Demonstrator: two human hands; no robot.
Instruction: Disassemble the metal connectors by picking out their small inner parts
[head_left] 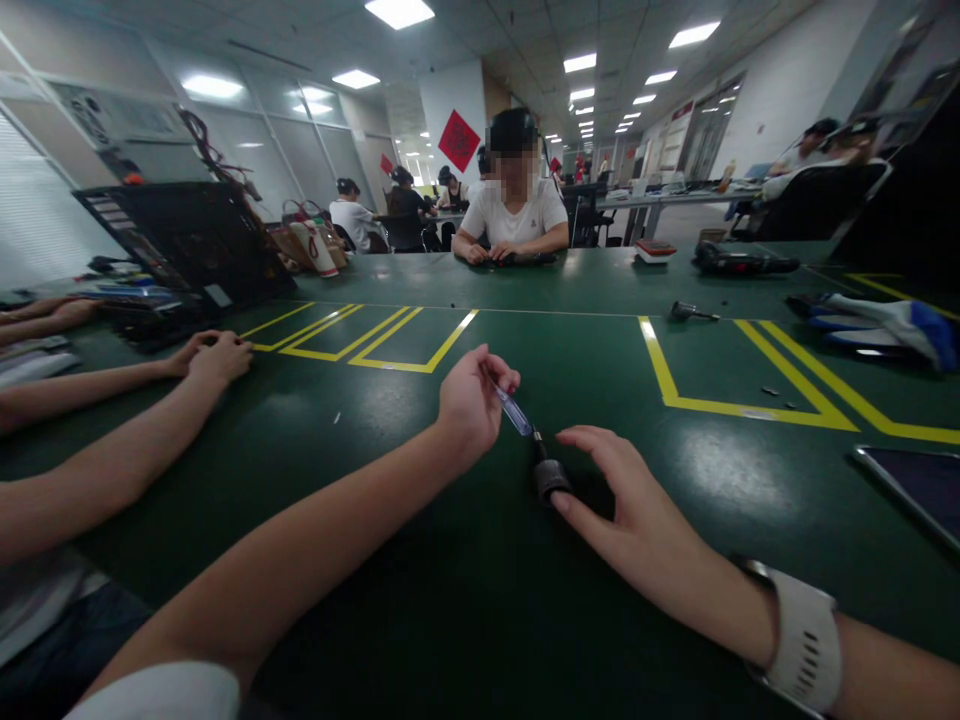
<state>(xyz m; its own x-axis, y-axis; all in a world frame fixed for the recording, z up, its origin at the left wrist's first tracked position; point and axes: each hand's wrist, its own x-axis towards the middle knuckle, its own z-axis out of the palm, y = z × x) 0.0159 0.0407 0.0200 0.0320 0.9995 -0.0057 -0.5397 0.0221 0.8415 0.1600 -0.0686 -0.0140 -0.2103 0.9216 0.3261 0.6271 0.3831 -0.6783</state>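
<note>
Nearest, the right hand (622,490) lies flat-fingered on the green counter (420,600), its fingertips braced against a small dark cylindrical part (552,478); the fingers are spread and close on nothing, evidently only steadying the part so it cannot roll or turn. A white wristband (804,640) sits on that forearm at 4 o'clock of the hand.

The left hand (472,400), at 10 o'clock of the part, has its grip pinched shut on a small screwdriver with a clear bluish handle (514,412). The tool slants down to 5 o'clock, its tip meeting the top of the cylindrical part; the slant appears to follow from the hand reaching in from the side.

To the far left, another person's forearms lie on the counter, their hands (217,355) clasped and idle near 9 o'clock.

Beyond, yellow marking lines (409,350) box off bays on the counter. A loose dark tool (690,313) lies near 1 o'clock, blue-and-white gloves (885,325) at 2 o'clock, a black open case (187,240) at 10 o'clock. Farthest, at 12 o'clock, a seated person in a white shirt (516,215) rests both arms on the counter.
</note>
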